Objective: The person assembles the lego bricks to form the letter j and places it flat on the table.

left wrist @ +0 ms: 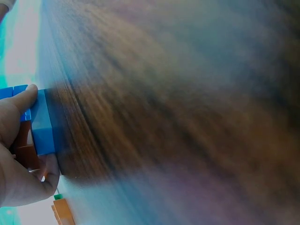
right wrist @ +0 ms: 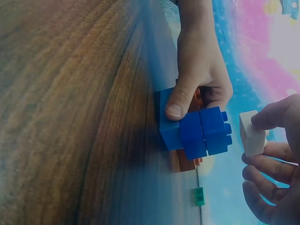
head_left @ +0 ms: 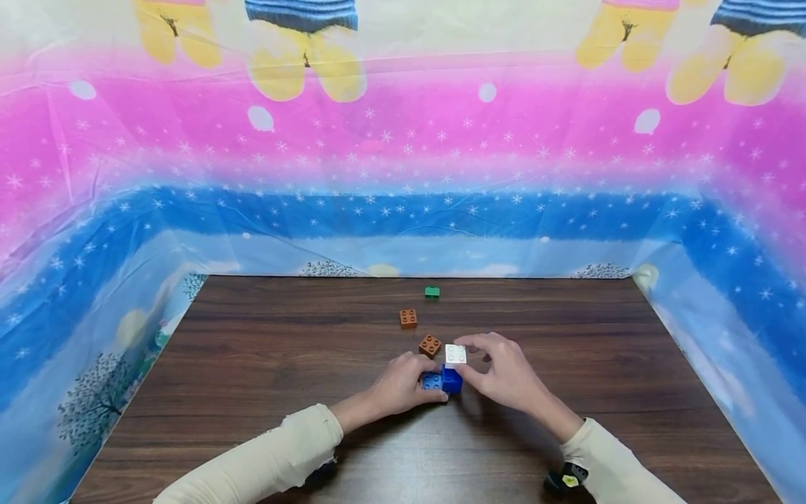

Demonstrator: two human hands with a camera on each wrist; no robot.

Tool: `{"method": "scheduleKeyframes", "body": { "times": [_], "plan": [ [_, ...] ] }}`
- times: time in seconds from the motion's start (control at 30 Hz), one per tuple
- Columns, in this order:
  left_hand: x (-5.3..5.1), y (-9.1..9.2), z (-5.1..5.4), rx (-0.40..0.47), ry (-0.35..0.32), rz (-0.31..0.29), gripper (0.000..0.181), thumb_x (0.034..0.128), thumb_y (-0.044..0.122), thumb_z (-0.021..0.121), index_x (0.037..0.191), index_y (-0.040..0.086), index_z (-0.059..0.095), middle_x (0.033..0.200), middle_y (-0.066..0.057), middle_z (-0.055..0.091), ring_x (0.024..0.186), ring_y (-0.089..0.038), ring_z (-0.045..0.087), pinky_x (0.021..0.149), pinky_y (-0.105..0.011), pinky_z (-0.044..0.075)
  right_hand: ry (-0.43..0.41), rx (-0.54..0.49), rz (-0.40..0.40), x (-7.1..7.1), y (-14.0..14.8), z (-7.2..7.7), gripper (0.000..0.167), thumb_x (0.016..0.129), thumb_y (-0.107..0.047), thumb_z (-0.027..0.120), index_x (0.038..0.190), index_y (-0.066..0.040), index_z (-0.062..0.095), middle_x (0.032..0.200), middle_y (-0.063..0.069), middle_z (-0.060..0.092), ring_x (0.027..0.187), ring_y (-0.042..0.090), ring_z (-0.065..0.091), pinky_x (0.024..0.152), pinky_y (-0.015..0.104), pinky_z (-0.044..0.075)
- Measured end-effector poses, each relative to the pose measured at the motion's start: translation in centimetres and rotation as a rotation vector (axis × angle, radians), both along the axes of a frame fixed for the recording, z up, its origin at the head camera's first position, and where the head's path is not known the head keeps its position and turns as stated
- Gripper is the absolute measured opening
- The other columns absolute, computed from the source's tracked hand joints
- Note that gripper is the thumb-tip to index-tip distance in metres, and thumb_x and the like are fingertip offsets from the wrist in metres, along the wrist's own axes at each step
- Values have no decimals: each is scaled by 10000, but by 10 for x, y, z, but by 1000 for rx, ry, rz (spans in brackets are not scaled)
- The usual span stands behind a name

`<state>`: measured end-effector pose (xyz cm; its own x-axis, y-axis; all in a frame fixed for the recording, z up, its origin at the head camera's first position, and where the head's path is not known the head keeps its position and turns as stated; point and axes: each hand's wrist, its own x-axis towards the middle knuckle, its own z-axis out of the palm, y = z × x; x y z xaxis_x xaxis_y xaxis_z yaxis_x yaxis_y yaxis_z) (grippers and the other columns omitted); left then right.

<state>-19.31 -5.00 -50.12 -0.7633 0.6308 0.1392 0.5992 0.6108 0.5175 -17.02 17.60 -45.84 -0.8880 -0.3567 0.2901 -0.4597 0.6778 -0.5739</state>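
Note:
My left hand (head_left: 399, 383) grips a light blue brick (head_left: 431, 381), its thumb along the near side, as the left wrist view also shows on the light blue brick (left wrist: 43, 126). Two dark blue bricks (right wrist: 204, 133) are stacked on one end of that brick. My right hand (head_left: 508, 372) pinches a white brick (head_left: 456, 355) between thumb and fingers. In the right wrist view the white brick (right wrist: 253, 133) is held apart from the top studs, with a gap between. A brown brick (left wrist: 26, 151) shows by my left palm; whether it joins the blue ones I cannot tell.
Beyond my hands on the wooden table (head_left: 283, 329) lie an orange-brown brick (head_left: 430, 346), another one (head_left: 408, 318) farther back, and a small green brick (head_left: 432, 292) near the far edge. A patterned cloth (head_left: 403, 210) hangs behind and at both sides.

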Motion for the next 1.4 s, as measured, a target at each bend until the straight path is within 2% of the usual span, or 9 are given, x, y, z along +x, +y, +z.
{"method": "scheduleKeyframes", "body": {
  "times": [0.27,0.53,0.83,1.03,1.2,1.4],
  "plan": [
    [0,0,0,1,-6,0,428,863,401,826,1159,99,760,1023,5,751,832,-72,569,735,-239,456,-29,23,7,4,1,-7,368,889,-244,803,1235,-143,727,1066,-18,716,925,175,659,721,278,541],
    [0,-1,0,-8,-2,-2,418,865,402,825,1152,106,760,1017,3,748,830,-75,571,722,-233,456,-33,23,24,6,1,-11,376,886,-255,807,1234,-134,728,1075,-20,716,925,134,651,724,272,541],
    [0,0,0,-5,7,-4,346,857,401,832,1054,126,760,919,35,724,757,-53,527,661,-218,421,-23,30,55,7,1,-12,362,902,-258,792,1239,-141,727,1086,-18,727,917,131,651,726,271,531],
    [0,0,-1,-11,11,3,388,851,403,836,1100,114,765,954,21,740,770,-58,539,676,-220,425,-31,19,74,5,3,-14,331,903,-245,795,1221,-174,740,1121,-10,733,933,162,661,726,264,536],
    [0,-1,-1,-6,6,4,414,849,399,838,1134,107,764,972,13,743,776,-62,539,679,-219,421,-22,33,106,3,4,-11,323,892,-212,800,1206,-150,754,1132,4,742,962,176,672,738,281,550],
    [0,-1,-1,-7,7,2,400,850,400,837,1120,113,764,956,24,737,765,-57,526,668,-218,408,10,99,126,2,3,-6,320,898,-231,794,1203,-140,759,1134,-14,751,1015,161,657,809,390,537]
  ]
}}
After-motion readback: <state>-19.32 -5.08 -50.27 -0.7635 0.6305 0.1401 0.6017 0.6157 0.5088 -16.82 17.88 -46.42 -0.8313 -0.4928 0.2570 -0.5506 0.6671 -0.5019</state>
